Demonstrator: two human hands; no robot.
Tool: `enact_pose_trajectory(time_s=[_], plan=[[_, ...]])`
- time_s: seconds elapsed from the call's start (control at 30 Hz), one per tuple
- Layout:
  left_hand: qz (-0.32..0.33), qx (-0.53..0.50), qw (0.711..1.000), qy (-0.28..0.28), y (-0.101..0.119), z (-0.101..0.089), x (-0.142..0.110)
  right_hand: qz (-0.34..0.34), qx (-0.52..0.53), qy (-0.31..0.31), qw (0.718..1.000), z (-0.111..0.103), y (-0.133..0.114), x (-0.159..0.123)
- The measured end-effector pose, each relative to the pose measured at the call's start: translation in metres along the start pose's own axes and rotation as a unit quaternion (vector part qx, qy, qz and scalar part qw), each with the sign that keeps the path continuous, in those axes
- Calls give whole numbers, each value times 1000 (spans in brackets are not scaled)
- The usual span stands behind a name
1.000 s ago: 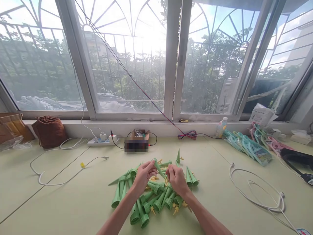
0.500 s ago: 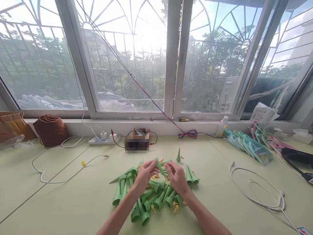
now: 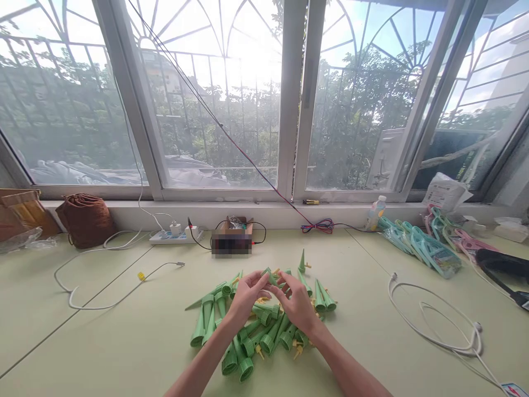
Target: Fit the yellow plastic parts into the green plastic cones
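A heap of green cone-shaped plastic spikes (image 3: 243,336) with small yellow pieces (image 3: 296,350) among them lies on the pale green table (image 3: 124,342). My left hand (image 3: 246,298) and my right hand (image 3: 295,303) meet above the heap, fingers pinched together on one green spike (image 3: 270,277) held between them. Most of that spike is hidden by the fingers. One spike (image 3: 302,261) stands upright just behind the heap.
A power strip (image 3: 176,236), a small box (image 3: 232,238) with wires and a brown pouch (image 3: 85,219) sit by the window sill. White cables (image 3: 438,325) lie right, another cable (image 3: 103,275) left. Packs of pastel hangers (image 3: 421,248) lie at the far right.
My hands have drawn closer together and the green spike has tipped flatter, now mostly covered by my fingers.
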State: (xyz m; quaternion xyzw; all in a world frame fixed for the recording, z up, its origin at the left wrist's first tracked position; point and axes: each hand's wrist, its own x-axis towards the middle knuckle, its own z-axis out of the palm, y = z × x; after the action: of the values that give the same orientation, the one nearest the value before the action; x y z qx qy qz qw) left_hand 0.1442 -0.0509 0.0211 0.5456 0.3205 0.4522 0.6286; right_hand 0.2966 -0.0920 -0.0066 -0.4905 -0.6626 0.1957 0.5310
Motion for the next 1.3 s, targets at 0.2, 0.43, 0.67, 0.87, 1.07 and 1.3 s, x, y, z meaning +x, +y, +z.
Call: enact_pose_trajectory(time_s=[0.2,0.43,0.67,0.87,1.07,1.3], plan=[[-17,27,999,43,0,4,-1,-18,-17,0,1000,1,-2,1],[0,82,997,11,2,3,-4,-24,-43,-11,999,0,-1,0],[39,92,995,9,-1,5,-2,-25,-49,-14,998,1,0,-1],[78,112,990,20,-5,7,-3,-23,-49,-14,998,1,-3,-2],[114,148,981,49,-8,5,-3,-20,-37,-23,999,0,-9,-2],[135,184,972,52,-5,6,-6,-19,-28,-28,999,0,-13,-3]])
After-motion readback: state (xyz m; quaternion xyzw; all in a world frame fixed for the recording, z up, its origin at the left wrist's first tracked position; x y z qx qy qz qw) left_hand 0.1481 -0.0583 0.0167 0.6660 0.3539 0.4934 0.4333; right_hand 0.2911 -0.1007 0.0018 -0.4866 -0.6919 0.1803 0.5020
